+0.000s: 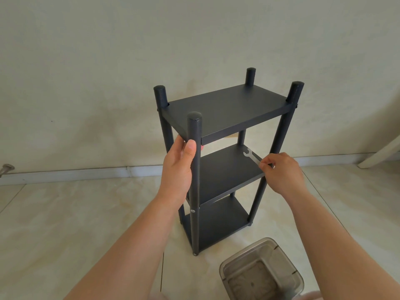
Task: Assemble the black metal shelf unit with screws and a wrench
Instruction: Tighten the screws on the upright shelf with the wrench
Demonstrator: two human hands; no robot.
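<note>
The black metal shelf unit (225,113) stands upright on the floor with three shelves and four round posts. My left hand (178,167) wraps around the near left post just under the top shelf. My right hand (281,172) pinches the end of a small flat silver wrench (251,155), whose open jaw lies over the middle shelf near the right front post. A silver screw head (192,211) shows on the near left post at the level of the middle shelf's front corner.
A clear, smoky plastic container (262,270) sits on the tiled floor at the bottom right, close to the shelf's foot. A pale wall with a white baseboard (86,172) runs behind. A white slanted leg (381,152) enters at the right edge.
</note>
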